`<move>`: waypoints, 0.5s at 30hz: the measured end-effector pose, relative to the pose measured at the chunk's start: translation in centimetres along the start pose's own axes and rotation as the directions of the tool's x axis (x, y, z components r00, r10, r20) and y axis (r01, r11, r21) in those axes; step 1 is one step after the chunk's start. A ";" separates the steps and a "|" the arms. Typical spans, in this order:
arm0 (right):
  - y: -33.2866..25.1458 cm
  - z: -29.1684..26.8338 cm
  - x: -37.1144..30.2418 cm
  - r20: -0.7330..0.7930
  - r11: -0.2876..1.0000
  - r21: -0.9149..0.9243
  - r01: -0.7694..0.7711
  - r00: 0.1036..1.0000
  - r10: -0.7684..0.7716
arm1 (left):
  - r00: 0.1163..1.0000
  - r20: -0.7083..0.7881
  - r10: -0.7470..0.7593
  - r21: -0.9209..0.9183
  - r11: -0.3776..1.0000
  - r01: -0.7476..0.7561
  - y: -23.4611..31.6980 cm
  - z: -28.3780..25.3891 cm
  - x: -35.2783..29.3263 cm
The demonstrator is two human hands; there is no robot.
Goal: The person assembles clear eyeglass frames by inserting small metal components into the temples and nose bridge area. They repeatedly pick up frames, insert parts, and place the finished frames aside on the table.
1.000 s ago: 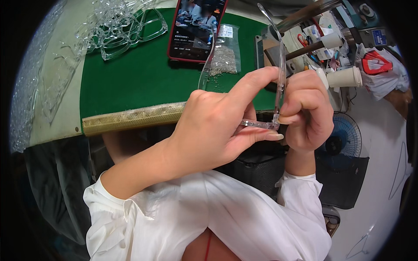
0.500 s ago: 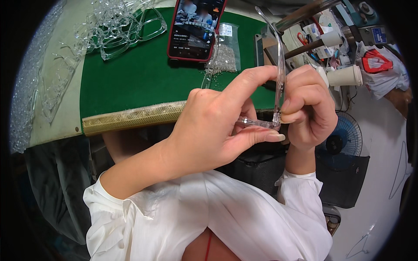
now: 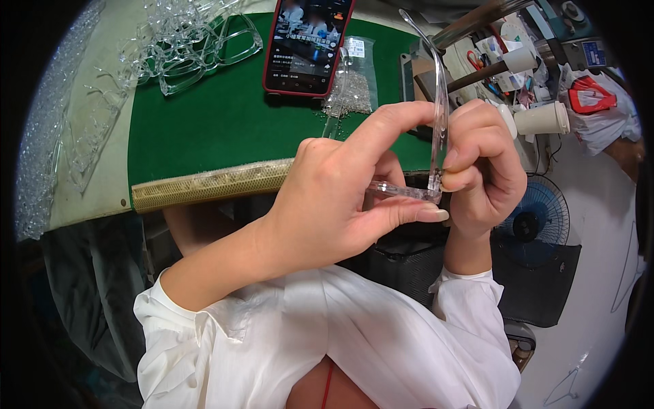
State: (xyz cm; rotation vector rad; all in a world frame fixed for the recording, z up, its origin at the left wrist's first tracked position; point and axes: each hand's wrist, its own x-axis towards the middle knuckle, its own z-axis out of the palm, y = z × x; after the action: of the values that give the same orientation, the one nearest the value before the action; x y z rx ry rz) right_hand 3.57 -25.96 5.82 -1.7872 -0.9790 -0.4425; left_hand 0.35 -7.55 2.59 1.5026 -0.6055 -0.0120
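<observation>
A clear plastic eyeglass frame (image 3: 439,119) is held over the near edge of the green mat. My left hand (image 3: 330,198) grips its front between thumb and fingers, with the index finger reaching up to the raised temple arm. At the hinge corner, the fingertips of my right hand (image 3: 487,163) are pinched together against the frame. Whatever they hold there is too small or hidden to make out. Much of the frame's front is hidden behind my left hand.
On the green mat (image 3: 204,129) lie a phone (image 3: 300,75) with a lit screen and a plastic bag (image 3: 354,92) of tiny metal parts, some spilled. Several clear frames (image 3: 187,65) are heaped at the far left. A bench machine (image 3: 477,27), white cup (image 3: 541,119) and fan (image 3: 535,218) are at right.
Both hands keep their hold at the hinge almost unchanged. The whole view has shifted very slightly.
</observation>
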 end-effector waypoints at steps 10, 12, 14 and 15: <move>0.3 -0.6 0.9 0.112 0.969 -0.155 0.190 0.978 -0.174 | 0.994 0.054 -0.092 -0.021 0.995 0.093 0.4 -0.2 0.2; 0.2 -0.7 1.0 0.122 0.965 -0.171 0.196 0.977 -0.177 | 0.994 0.060 -0.097 -0.026 0.995 0.098 0.4 -0.2 0.3; 0.2 -0.8 1.1 0.132 0.965 -0.177 0.191 0.977 -0.169 | 0.994 0.057 -0.095 -0.033 0.995 0.097 0.4 -0.2 0.4; 0.3 -0.8 1.1 0.137 0.967 -0.175 0.183 0.978 -0.160 | 0.993 0.061 -0.103 -0.038 0.994 0.106 0.4 -0.2 0.4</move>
State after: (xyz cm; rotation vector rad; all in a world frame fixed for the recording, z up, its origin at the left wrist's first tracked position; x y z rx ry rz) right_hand 4.56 -26.25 6.77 -1.9232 -1.2180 -0.5541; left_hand 0.63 -7.49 3.17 1.4963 -0.5698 -0.1495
